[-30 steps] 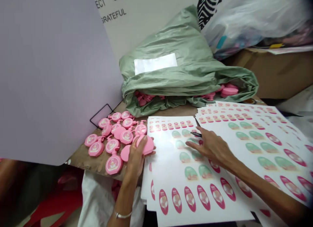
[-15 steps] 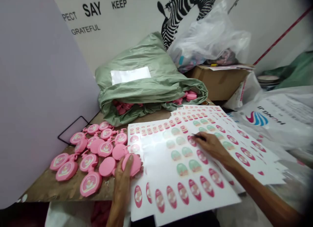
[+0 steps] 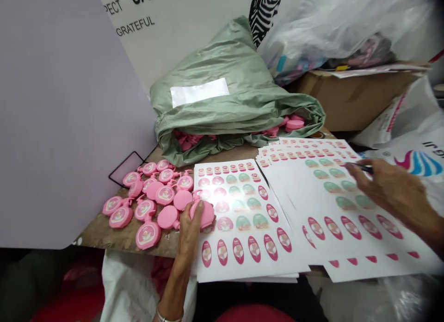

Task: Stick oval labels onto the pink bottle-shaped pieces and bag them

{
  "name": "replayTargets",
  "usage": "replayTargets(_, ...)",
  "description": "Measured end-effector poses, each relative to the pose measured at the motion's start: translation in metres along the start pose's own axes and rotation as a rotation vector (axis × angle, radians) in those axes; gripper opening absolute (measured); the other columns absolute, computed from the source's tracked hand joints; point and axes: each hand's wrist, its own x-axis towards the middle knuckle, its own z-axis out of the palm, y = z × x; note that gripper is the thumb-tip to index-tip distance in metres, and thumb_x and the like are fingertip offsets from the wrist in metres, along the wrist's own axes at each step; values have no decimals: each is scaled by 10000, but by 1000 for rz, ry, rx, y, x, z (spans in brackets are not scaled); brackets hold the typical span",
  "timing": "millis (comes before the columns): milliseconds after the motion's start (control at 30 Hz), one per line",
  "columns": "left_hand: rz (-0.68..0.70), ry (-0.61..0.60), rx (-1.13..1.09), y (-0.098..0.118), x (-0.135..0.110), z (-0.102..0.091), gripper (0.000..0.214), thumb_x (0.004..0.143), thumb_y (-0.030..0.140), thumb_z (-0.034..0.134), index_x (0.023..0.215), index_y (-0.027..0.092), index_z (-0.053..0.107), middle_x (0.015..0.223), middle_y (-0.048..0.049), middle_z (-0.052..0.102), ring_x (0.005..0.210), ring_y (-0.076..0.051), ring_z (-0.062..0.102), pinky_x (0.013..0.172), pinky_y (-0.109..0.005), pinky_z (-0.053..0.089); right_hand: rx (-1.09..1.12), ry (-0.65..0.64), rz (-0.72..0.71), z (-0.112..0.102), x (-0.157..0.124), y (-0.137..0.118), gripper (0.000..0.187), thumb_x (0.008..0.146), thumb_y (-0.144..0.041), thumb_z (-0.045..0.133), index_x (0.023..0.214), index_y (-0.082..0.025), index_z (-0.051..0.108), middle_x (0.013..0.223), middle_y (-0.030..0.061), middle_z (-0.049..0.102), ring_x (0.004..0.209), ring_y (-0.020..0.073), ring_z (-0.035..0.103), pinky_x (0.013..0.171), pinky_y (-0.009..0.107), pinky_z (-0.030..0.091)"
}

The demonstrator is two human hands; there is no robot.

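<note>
My left hand (image 3: 189, 236) grips a pink pump-bottle-shaped piece (image 3: 206, 214), its plain round face up, over the left edge of a sticker sheet (image 3: 249, 265). That sheet, full of pink and green stickers, tops a stack. My right hand (image 3: 391, 185) pinches a slim dark pointed tool (image 3: 362, 167) whose exact kind I cannot make out. The tip is at the upper right of a partly bare sticker sheet (image 3: 291, 188), which lies over the right pile. Several more pink pieces (image 3: 147, 234) lie left of my left hand, many with round labels.
Behind the sheets slumps a green sack (image 3: 215, 58) with pink pieces showing at its mouth. A cardboard box (image 3: 333, 100) under a clear plastic bag (image 3: 322, 30) stands at the back right. A black wire frame (image 3: 120, 168) leans near the pale partition (image 3: 69, 104) on the left.
The partly bare sheet has shifted right with my right hand, from the left stack onto the right pile, uncovering a full sheet. My left hand still holds the pink piece. The view has turned.
</note>
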Motion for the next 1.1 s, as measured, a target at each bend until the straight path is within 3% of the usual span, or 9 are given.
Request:
replayTargets(33,-8,-20,-43,2,1,3,460,710,483,720,1025,153,666,919,-85,700,784,-190,664,677,-280,556,138,-6,-92,2,-11,-22,360,893,-483,528,931,-153,668,854,199,683,617,176,516,619,384,348)
replayTargets(100,-19,-82,-115,9,2,9,483,701,489,722,1035,146,648,903,-94,705,708,-186,670,617,-283,561,459,-189,-333,7,-34,-72,364,920,-505,451,870,-195,635,854,130,685,670,176,554,655,346,403)
replayTargets(167,-21,-132,-162,16,4,15,494,713,490,713,1048,138,628,918,-109,709,652,-174,669,582,-280,563,593,-355,-464,15,-57,-120,347,912,-507,441,849,-214,616,825,86,678,693,185,567,655,328,422)
replayTargets(267,-14,-163,-190,17,7,18,495,748,497,687,1073,132,607,930,-122,713,649,-169,675,586,-276,571,641,-383,-628,29,-83,-176,277,903,-449,462,800,-226,591,793,40,668,736,187,571,717,324,427)
replayTargets(333,-27,-177,-197,13,7,14,492,758,503,680,1060,122,608,904,-126,714,666,-178,684,605,-283,577,627,-346,-668,40,-94,-197,226,900,-412,478,811,-232,582,793,21,670,755,184,572,751,323,420)
replayTargets(500,-91,-173,-307,8,11,11,456,731,476,724,989,120,606,863,-113,698,670,-192,695,635,-315,587,538,-266,-669,62,-91,-221,149,898,-341,482,858,-240,583,840,15,684,813,196,579,783,329,391)
replayTargets(700,-58,-246,-299,14,46,33,466,747,488,709,1033,144,584,822,-83,662,677,-208,701,556,-285,570,455,-158,-686,80,-73,-243,161,887,-309,476,836,-216,597,865,52,693,862,230,562,817,365,336)
replayTargets(833,-30,-290,-301,4,63,39,473,750,516,696,1021,147,579,858,-80,654,716,-209,703,602,-309,586,426,-100,-700,88,-77,-246,162,880,-289,478,829,-197,602,861,66,694,862,236,536,803,366,306)
replayTargets(1100,-24,-323,-280,-5,66,39,497,758,538,679,1056,148,600,906,-82,650,735,-204,703,656,-331,594,467,-85,-706,91,-82,-244,131,837,-250,524,722,-206,568,739,20,668,761,192,521,754,326,307)
